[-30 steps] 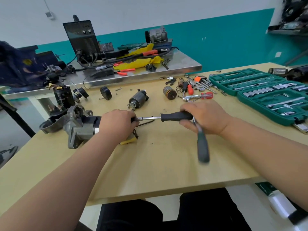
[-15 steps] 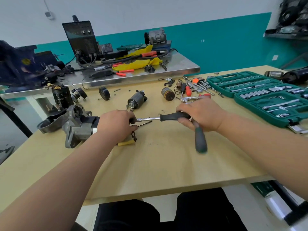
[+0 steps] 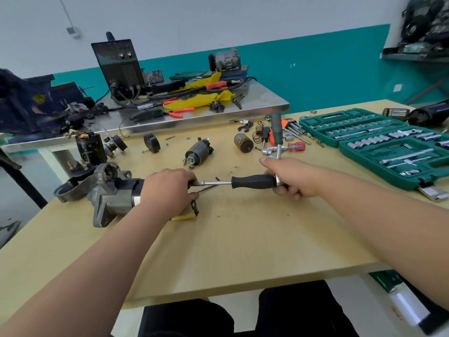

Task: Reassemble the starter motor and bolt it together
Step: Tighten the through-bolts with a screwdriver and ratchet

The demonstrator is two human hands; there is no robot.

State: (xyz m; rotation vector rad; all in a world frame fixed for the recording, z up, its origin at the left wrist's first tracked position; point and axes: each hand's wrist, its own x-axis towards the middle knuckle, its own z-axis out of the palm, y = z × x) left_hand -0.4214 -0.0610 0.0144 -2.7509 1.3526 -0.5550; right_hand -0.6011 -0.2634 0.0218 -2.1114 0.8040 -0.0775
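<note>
The starter motor (image 3: pixel 114 193) lies on its side on the wooden table (image 3: pixel 243 239), grey nose housing to the left. My left hand (image 3: pixel 170 193) grips its black body from above. A black-handled driver (image 3: pixel 252 182) runs horizontally from the motor's rear end to my right hand (image 3: pixel 289 177). My right hand grips the joint where a ratchet handle (image 3: pixel 277 130) meets the driver's end. The ratchet handle points up and away from me. The bolt at the driver's tip is hidden by my left hand.
A solenoid (image 3: pixel 198 152), armature (image 3: pixel 243 143), black cap (image 3: pixel 151 143), springs and a red screwdriver (image 3: pixel 296 147) lie beyond my hands. Two open green socket cases (image 3: pixel 393 147) sit at right. A black housing (image 3: pixel 70 189) lies left of the motor. A metal bench (image 3: pixel 194 113) stands behind.
The ratchet handle has swung from pointing down toward me to pointing up and away. My right hand turned with it. My left hand stayed on the motor.
</note>
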